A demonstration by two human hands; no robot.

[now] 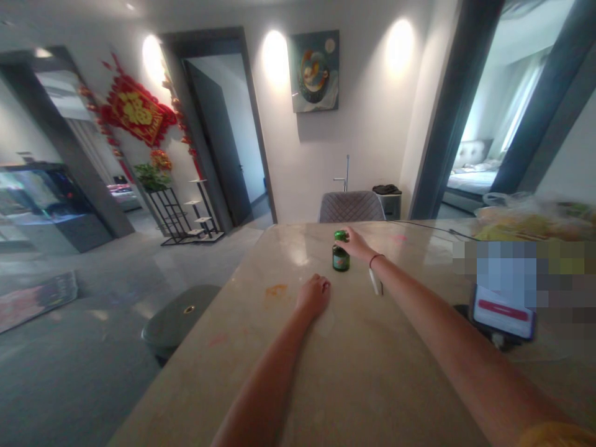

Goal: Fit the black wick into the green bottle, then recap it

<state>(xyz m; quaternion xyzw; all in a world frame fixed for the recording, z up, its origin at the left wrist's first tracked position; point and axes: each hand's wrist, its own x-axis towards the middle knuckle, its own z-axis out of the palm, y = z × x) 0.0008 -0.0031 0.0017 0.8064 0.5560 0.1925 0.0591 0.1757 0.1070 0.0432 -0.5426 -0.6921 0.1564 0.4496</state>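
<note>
A small green bottle (340, 257) with a green cap stands upright on the beige marble table (354, 372), toward its far end. My right hand (357, 244) reaches out and closes its fingers on the bottle's cap and neck. My left hand (313, 293) rests on the tabletop nearer to me, left of the bottle, its fingers curled under into a loose fist with nothing seen in it. A small white stick-like object (375, 282) lies on the table under my right wrist.
A phone (503, 310) on a stand sits at the right. Plastic bags (531, 223) lie at the far right. A grey chair (351, 207) stands at the table's far end, a round stool (179, 316) to its left. An orange smear (276, 290) marks the tabletop.
</note>
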